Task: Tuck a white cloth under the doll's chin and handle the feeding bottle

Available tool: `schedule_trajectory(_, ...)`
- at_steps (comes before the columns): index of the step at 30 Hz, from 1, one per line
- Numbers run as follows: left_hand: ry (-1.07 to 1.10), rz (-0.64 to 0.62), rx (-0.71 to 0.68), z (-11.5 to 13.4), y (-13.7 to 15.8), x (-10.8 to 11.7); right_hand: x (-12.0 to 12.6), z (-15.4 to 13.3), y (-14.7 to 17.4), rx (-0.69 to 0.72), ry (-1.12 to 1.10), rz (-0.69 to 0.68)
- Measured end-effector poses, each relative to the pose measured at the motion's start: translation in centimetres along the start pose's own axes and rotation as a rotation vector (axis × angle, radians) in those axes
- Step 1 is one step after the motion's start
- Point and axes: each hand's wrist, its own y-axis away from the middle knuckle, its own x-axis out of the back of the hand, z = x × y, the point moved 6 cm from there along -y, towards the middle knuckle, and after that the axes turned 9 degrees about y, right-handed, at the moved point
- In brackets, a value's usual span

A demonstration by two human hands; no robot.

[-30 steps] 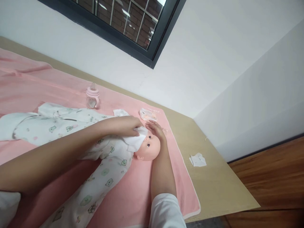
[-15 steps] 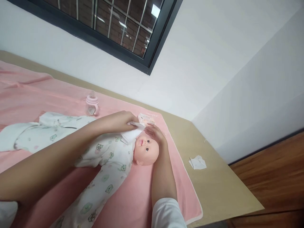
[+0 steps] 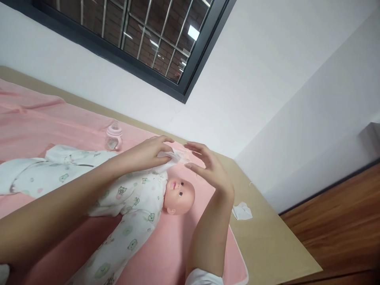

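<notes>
A baby doll (image 3: pixel 178 194) in white pyjamas (image 3: pixel 142 202) with green bear prints lies on its back, its head toward the right. Above its chest and chin, my left hand (image 3: pixel 154 152) pinches a white tissue (image 3: pixel 166 166) between thumb and fingers. My right hand (image 3: pixel 208 164) is raised just right of it, over the far side of the doll's head, thumb and fingers apart with nothing in them. Between and behind the hands shows part of a clear, printed packet (image 3: pixel 185 156), mostly hidden.
A pink-lidded baby bottle (image 3: pixel 113 136) stands on the pink blanket (image 3: pixel 166 245) behind the doll. On the wooden table (image 3: pixel 267 241) at right lies a crumpled white tissue (image 3: pixel 242 211). A white wall (image 3: pixel 213 114) with a dark-framed window (image 3: pixel 185 87) rises behind the table.
My right hand has moved away from beside the doll's head, up and to the right, and its fingers have spread. My left hand keeps the tissue, now lying flatter. The view has shifted slightly.
</notes>
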Motion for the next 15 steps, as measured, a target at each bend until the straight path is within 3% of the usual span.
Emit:
schedule_trajectory(2,0.011,-0.006,-0.01,0.2,0.1,0.2,-1.6,-1.3,-0.1,0.023,0.051,-0.065)
schedule_trajectory(5,0.011,-0.001,-0.032,0.4,0.3,0.5,-2.7,-1.3,-0.6,-0.03,0.161,-0.041)
schedule_trajectory(9,0.016,0.026,-0.028,0.5,0.4,1.3,-2.7,-0.8,-1.0,-0.097,0.292,0.028)
schedule_trajectory(15,0.024,0.056,-0.056,0.4,0.3,1.7,-3.0,-2.1,-1.2,-0.009,0.395,0.032)
